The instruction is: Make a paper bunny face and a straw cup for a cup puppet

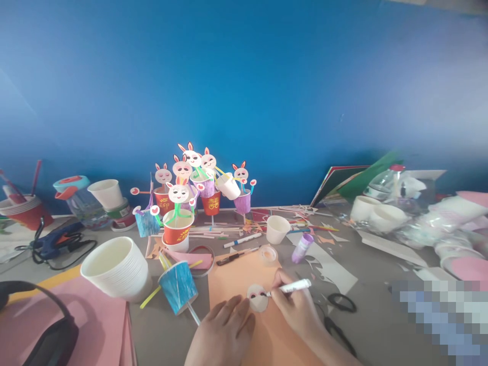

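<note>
My right hand grips a white marker, its tip touching a round white paper disc. Pinkish and black marks like eyes show on the disc. My left hand lies flat with fingers stretched out, fingertips at the disc's left edge. Under both hands is a sheet of orange paper. Left of my left hand, a blue-coloured paper cup lies tilted, with yellow strips and a white stick coming out of it. A black pen and a roll of clear tape rest on the sheet's far part.
Several rabbit-faced paper cup figures stand by the blue wall. A stack of white cups, headphones and a glue gun are on the left. Right are black-handled scissors, a purple glue stick and paper scraps.
</note>
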{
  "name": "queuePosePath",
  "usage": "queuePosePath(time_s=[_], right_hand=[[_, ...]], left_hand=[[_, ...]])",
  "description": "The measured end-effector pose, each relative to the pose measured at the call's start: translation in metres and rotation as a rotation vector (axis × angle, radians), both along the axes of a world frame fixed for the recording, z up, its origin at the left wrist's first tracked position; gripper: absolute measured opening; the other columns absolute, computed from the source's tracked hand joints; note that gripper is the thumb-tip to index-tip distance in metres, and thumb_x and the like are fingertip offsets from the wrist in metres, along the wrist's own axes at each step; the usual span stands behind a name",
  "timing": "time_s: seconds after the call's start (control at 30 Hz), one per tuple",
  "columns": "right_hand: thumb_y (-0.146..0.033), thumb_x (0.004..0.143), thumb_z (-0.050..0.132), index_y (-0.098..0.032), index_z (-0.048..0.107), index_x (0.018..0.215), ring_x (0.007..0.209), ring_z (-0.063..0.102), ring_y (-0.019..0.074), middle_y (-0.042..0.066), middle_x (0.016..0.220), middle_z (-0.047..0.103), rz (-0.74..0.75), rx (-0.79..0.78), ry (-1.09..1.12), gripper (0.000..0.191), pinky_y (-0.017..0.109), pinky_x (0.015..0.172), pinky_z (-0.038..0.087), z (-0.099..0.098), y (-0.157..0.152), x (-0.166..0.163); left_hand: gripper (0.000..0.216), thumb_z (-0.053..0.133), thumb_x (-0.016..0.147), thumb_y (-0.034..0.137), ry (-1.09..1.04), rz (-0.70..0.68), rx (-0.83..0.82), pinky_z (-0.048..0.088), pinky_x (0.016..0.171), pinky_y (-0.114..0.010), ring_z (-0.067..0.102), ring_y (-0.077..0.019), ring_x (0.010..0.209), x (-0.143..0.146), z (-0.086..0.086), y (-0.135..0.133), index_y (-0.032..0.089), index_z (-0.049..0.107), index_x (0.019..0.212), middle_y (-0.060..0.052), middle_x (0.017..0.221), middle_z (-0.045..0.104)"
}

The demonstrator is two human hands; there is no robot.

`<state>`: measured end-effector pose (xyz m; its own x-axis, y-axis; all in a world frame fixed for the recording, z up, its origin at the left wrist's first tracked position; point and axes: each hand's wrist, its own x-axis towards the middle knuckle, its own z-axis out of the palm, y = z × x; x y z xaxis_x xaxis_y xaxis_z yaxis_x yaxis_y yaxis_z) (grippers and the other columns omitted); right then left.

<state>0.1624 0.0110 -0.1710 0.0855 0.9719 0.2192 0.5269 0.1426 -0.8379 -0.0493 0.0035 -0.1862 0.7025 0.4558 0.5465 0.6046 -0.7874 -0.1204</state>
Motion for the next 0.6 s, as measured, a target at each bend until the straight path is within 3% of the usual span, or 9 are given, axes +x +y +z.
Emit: queuePosePath(time_s=[0.6], right_hand=[[-0.023,0.079,0.048,-0.026,0.036,0.062,0.048,0.034,0.0127,-0.008,0.054,0.031,0.008,0.0,0.002,0.02,0.025,0.047,0.026,-0.0012,-0.0008,0.0011]], left_hand=[[0.018,0.05,0.098,0.024,0.03,-0.001,-0.013,0.053,0.082,-0.031,0.064,-0.0198,0.107,-0.0018,-0.0063,-0.0008,0.022,0.067,0.104,-0.003,0.115,0.073]])
